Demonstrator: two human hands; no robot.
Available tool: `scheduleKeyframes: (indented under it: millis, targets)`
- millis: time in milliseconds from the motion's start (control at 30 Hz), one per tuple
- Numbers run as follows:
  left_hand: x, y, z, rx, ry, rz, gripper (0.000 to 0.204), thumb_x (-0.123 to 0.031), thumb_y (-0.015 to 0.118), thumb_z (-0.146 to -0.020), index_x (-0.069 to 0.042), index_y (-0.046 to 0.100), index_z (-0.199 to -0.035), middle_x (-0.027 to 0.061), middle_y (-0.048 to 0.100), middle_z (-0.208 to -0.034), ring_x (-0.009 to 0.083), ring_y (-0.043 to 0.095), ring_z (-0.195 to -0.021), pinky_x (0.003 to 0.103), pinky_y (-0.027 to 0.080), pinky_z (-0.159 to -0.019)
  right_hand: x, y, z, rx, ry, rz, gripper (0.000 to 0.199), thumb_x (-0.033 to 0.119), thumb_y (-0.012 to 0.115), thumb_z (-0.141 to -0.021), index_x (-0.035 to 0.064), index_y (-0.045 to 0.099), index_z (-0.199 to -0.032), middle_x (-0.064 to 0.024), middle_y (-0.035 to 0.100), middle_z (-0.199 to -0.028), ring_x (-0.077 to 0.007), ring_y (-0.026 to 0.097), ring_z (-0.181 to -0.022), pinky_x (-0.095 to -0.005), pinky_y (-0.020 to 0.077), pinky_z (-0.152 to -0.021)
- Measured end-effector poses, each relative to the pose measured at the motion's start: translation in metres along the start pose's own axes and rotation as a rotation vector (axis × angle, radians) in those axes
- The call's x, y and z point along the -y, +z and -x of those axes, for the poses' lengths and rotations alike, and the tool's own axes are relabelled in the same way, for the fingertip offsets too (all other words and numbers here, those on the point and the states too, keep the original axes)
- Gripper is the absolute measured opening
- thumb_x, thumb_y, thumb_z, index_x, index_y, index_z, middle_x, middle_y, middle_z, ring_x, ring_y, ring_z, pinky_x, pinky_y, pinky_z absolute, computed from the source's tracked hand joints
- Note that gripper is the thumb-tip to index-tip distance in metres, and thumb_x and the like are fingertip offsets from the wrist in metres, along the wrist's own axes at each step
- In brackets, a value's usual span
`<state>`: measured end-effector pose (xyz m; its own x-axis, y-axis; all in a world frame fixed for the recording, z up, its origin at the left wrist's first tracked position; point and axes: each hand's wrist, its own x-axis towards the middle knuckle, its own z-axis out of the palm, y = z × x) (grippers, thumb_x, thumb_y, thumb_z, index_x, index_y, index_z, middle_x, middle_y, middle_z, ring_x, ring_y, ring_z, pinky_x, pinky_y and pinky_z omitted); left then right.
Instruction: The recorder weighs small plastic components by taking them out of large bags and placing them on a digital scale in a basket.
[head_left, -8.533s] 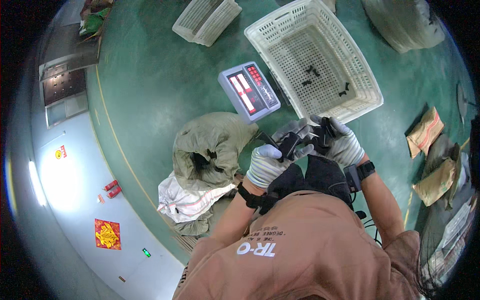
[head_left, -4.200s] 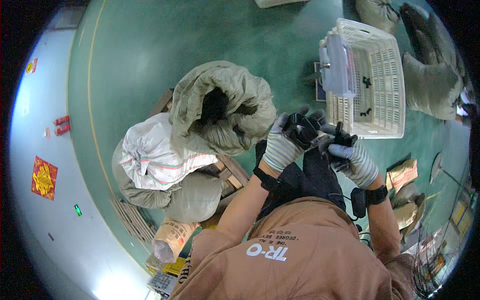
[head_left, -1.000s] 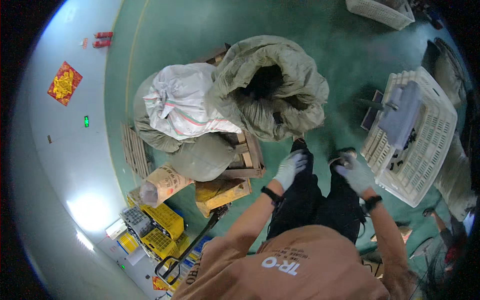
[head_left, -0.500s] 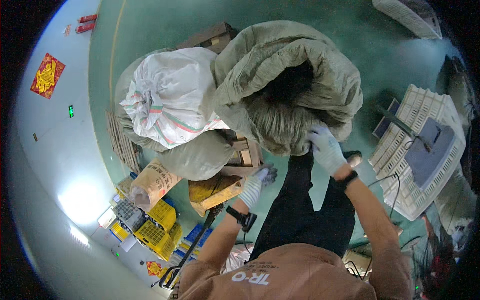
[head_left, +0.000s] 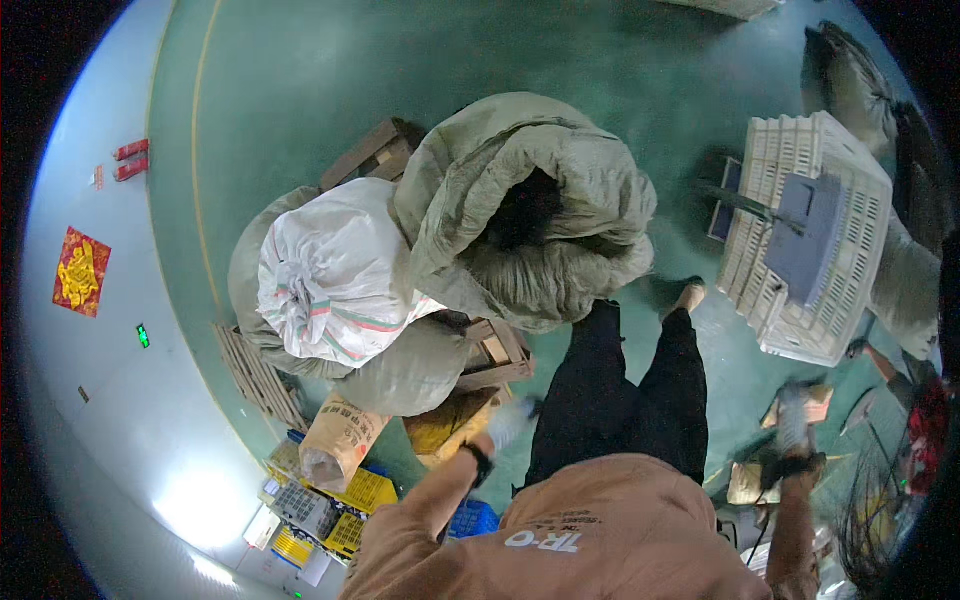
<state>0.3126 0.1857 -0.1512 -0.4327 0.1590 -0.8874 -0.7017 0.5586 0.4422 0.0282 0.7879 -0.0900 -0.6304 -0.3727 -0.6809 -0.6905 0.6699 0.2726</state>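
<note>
Open sack [head_left: 555, 275]: just before our legs, touching the white sack [head_left: 340, 265].
Left hand [head_left: 512, 422]: near the wooden pallet [head_left: 497, 352]; blurred, we cannot tell its fingers' state.
Right hand [head_left: 793, 418]: well out right; fingers equally unclear to us.
White crate [head_left: 852, 290]: right of our legs.

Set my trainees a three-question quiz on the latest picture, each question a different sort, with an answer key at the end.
1. True or false: the left hand and the right hand are both apart from the open grey-green sack.

2. Choose one. What lies right beside that open sack, on the picture's left?
A) a white crate
B) a gathered white sack
C) a shoe

3. Count: how many red cylinders show at the picture's left?

Key: 1. True. 2. B. 3. Two.
</note>
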Motion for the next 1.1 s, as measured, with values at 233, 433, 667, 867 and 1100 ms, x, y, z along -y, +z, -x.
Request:
scheduleKeyframes:
  millis: [233,433,667,867,1100]
  targets:
    - [-0.006,-0.106,0.148,0.445,-0.085,-0.034,0.029,-0.025,0.059,-0.090,-0.009,0.064,-0.113,0.0152,0.070,-0.099,0.0307,0.066,-0.085,0.040,0.052,-0.076,0.148,-0.075,0.018,0.658,0.138,-0.963,0.036,0.024,0.053,-0.090,0.0084,0.063,-0.122,-0.0238,0.061,-0.122,-0.0353,0.057,-0.116,-0.0457,0.0401,-0.105]
    - [-0.066,-0.392,0.122,0.381,0.057,-0.687,0.025,-0.024,0.065,-0.085,-0.012,0.068,-0.106,0.0138,0.070,-0.095,0.0318,0.067,-0.084,0.040,0.053,-0.076,0.137,-0.160,-0.097,0.391,0.066,-1.012,0.037,0.024,0.052,-0.091,0.0090,0.061,-0.124,-0.0259,0.062,-0.118,-0.0381,0.059,-0.111,-0.0467,0.0431,-0.099]
    - [-0.166,-0.439,-0.113,0.231,0.954,-0.995,0.017,-0.022,0.068,-0.080,-0.011,0.070,-0.093,0.0117,0.068,-0.084,0.0326,0.067,-0.081,0.043,0.053,-0.077,0.072,-0.124,-0.137,0.818,-0.042,-0.523,0.038,0.023,0.050,-0.092,0.0097,0.060,-0.126,-0.0284,0.063,-0.113,-0.0412,0.061,-0.105,-0.0479,0.0466,-0.093]
    - [-0.037,-0.265,-0.284,-1.293,0.245,-0.516,0.026,-0.027,0.059,-0.092,-0.007,0.067,-0.105,0.0081,0.070,-0.106,0.0286,0.064,-0.100,0.043,0.048,-0.091,0.160,-0.013,-0.416,-0.056,0.192,-1.153,0.062,0.012,0.064,-0.084,0.0105,0.044,-0.143,-0.0246,0.055,-0.132,-0.0392,0.052,-0.125,-0.0432,0.0425,-0.105]
    - [0.124,-0.191,-0.299,-0.875,-0.144,-0.678,0.025,-0.027,0.059,-0.091,-0.007,0.069,-0.103,0.0093,0.071,-0.106,0.0287,0.065,-0.099,0.043,0.048,-0.090,0.217,0.018,-0.662,-0.255,0.262,-1.099,0.086,0.013,0.076,-0.076,0.0216,0.032,-0.149,-0.0221,0.032,-0.152,-0.0434,0.039,-0.136,-0.0485,0.0428,-0.106]
